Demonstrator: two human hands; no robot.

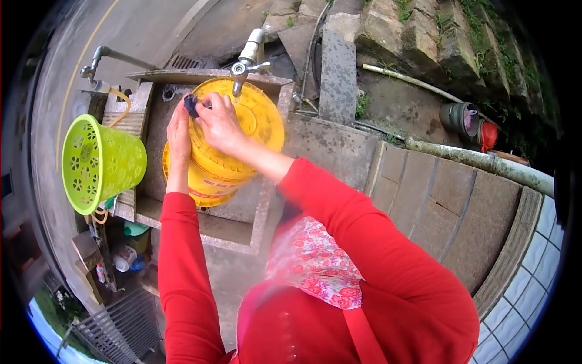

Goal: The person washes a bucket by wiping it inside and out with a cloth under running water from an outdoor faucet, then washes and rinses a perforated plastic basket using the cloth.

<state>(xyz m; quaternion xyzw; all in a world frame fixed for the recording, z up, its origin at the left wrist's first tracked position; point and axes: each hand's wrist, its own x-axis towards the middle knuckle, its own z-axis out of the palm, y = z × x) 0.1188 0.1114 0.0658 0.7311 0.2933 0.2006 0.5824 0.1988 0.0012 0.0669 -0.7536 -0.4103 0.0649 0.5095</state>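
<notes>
item: your two bare hands, both raised over a yellow bucket [248,118] that stands in a stone basin [260,212]. left hand [179,130]: fingers together and pointing up, the fingertips closed against a small dark cloth-like piece [191,105]. right hand [219,124]: fingers curled and bunched, gripping the same piece from the other side, so that it sits between your two hands above the near-left part of the bucket's round top; its exact nature is too small to tell. above the bucket: one metal tap [240,71] on a white fitting, its spout near the bucket's far rim. to the left: one lime-green perforated basket [118,161], tilted, its open mouth facing left, on the ribbed slab [130,121] beside the basin. behind it: a second tap [89,73] with a yellowish hose [124,103]. lower left: a metal rack [118,327] and a white container [125,258]. far right: a dark bucket [462,118] beside a red container [488,134]. worn by you: red sleeves [188,261] and a floral apron [321,261].
</notes>
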